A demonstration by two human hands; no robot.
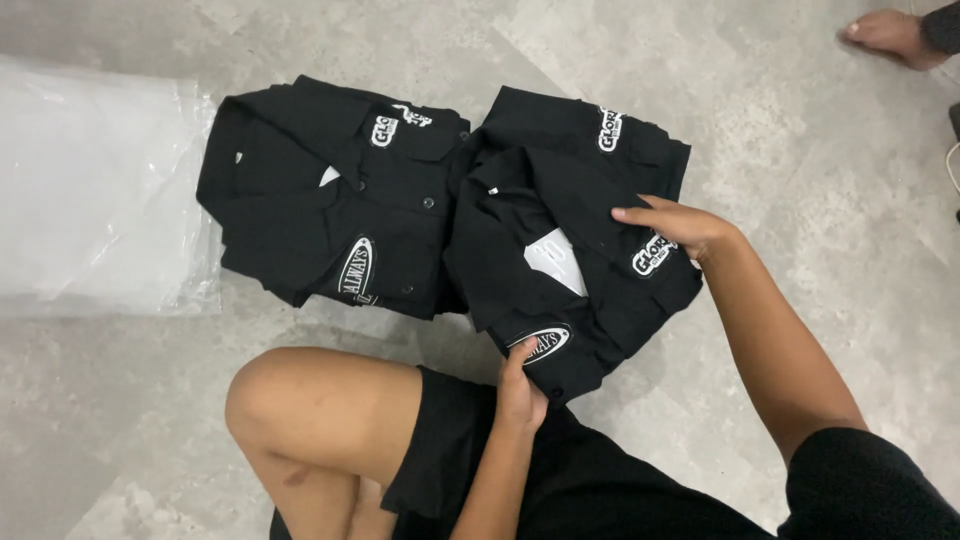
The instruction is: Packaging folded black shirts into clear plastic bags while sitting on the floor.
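head view looks down on a person sitting on a grey floor (800, 150), one bare knee (300, 400) raised on the left. two black shirts lie side by side in front of them. the right shirt (560, 210) is a folded stack, tilted, with white patches on the chest. the left hand (520, 390) pinches its near edge, thumb on top and fingers tucked under, closed on the cloth, probably to hold the fold in place. the right hand (680, 225) lies flat on the far side of the same shirt, fingers stretched and together, pressing rather than gripping, which seems to smooth the cloth down. the left shirt (330, 200) sits just beside it, touching along one edge, untouched by either hand. a clear plastic bag (95, 190) lies at the far left, against that shirt. another person's foot (890, 35) shows at the top right, well apart.
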